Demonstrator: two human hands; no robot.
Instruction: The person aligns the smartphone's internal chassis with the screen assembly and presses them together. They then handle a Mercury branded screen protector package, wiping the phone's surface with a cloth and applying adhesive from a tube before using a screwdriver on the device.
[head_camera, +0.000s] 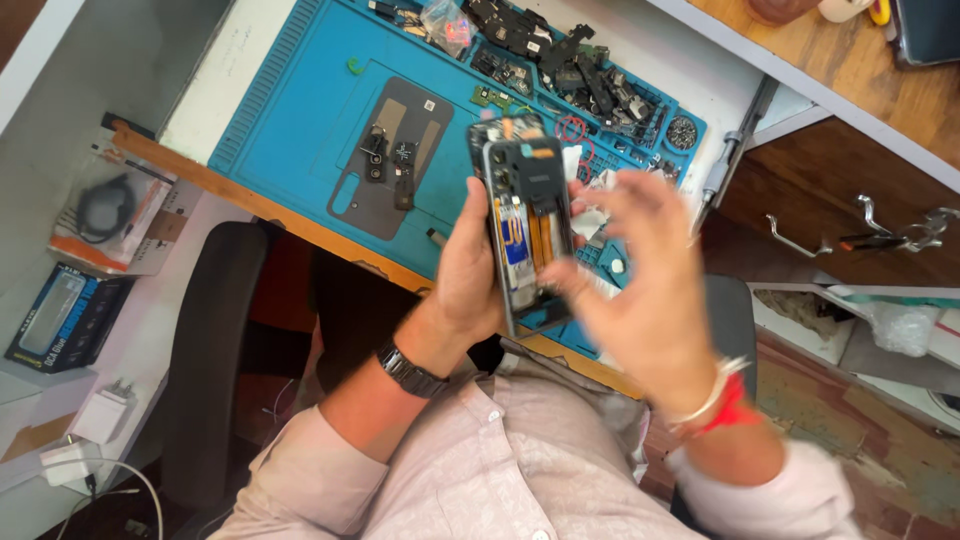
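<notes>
An opened smartphone (527, 225), its back cover removed and its boards and orange flex cables exposed, is held upright above the near edge of the counter (225, 70), over the blue repair mat (290, 110). It is gripped along its long left edge by the left hand (472, 268), fingers wrapped behind and thumb at the side. The right hand (640, 285) is blurred by motion; its fingertips appear to be closed on the lower right part of the phone, though whether a small part is pinched there cannot be told.

The phone is judged light and stiff as a whole, but fragile inside: the flex cables are thin and easily torn, and the glass front can crack under twisting. It is best held by the metal frame edges, as is done here, with the exposed circuitry left untouched.

On the mat a dark back cover (395, 155) is laid flat with small parts upon it, and a heap of black phone components (560, 55) is gathered at the far side. A white charger (100, 415) is seen low on the left.
</notes>
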